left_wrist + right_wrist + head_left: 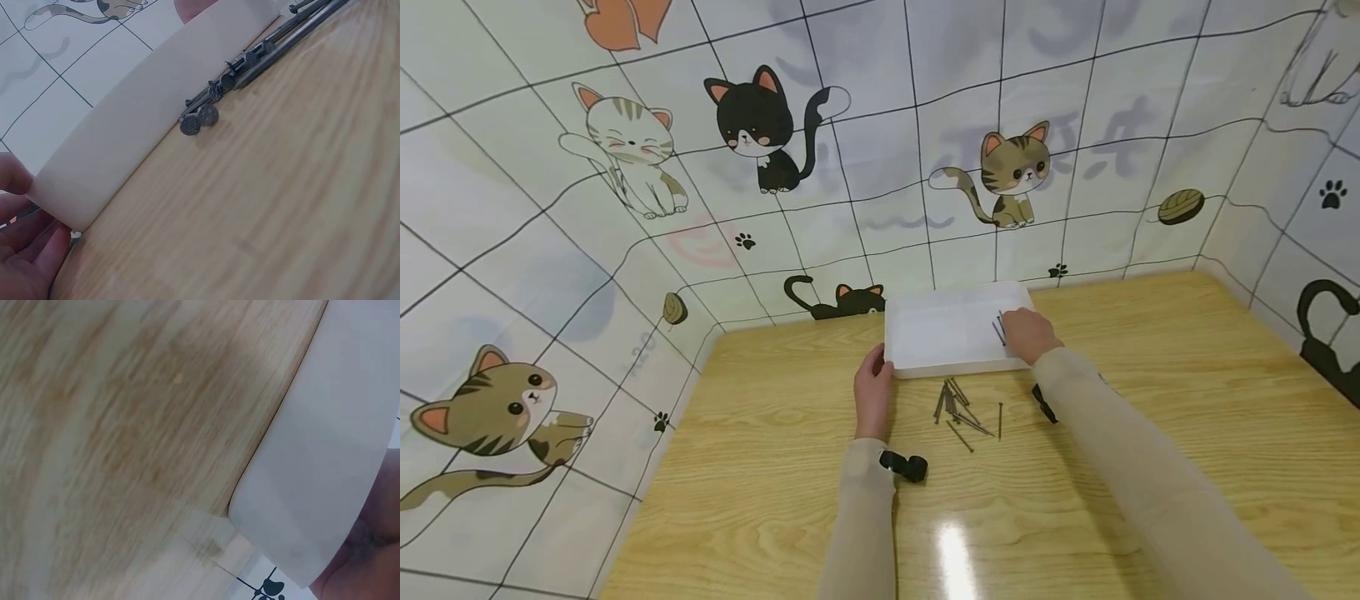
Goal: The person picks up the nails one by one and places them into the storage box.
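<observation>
A shallow white tray (940, 367) rests on the table against the wall. My left hand (873, 392) holds its near left corner; the left wrist view shows the fingers (12, 175) bent about that corner. Inside the tray's right end, my right hand (1032, 335) has its fingers curled down, with dark metal nails (999, 332) right at the fingertips. The right wrist view shows only part of that hand, behind the tray wall (312, 444). More nails (953, 404) lie in a loose pile in front of the tray, their flat heads (208, 115) visible in the left wrist view.
The light wooden table (760, 500) meets a wall covering (880, 150) printed with cats and grid lines at the back and sides. One nail (1000, 421) lies apart to the right of the pile. Each wrist wears a black strap with a camera (914, 468).
</observation>
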Demonstrator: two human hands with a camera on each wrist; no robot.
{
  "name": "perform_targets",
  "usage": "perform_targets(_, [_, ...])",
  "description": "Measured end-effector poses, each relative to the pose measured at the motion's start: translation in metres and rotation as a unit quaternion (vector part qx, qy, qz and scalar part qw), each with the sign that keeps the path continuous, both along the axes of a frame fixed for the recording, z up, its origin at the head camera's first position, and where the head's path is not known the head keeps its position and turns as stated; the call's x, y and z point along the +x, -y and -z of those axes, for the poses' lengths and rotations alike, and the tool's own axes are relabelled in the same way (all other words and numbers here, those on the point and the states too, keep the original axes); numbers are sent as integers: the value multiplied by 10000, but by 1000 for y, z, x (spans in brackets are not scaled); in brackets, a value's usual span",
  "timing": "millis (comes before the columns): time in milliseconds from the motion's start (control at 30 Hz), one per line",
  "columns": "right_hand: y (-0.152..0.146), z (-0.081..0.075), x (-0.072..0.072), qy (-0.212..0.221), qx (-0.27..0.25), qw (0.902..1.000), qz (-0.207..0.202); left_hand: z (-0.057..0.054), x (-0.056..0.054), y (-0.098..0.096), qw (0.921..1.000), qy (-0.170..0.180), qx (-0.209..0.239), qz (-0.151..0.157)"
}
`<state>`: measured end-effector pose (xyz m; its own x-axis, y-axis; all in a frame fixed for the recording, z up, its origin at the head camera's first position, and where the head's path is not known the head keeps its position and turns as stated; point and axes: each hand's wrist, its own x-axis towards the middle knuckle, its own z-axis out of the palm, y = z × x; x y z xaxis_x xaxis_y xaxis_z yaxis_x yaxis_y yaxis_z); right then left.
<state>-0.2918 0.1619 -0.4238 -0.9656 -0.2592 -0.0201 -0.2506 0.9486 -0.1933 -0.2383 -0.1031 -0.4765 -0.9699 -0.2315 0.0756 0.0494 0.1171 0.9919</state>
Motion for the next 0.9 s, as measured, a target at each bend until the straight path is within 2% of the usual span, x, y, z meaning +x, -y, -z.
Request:
perform_targets(233, [-1, 4, -3, 31, 43, 10000, -13, 0, 0, -1, 9999, 39, -64, -86])
perform_targets(533, [0, 1, -6, 267, 31, 9996, 19, 4, -3, 0, 9999, 53, -86, -123])
perform_targets(900, [-5, -2, -11, 501, -307, 9982, 147, 4, -4, 0, 9999, 10, -128, -73])
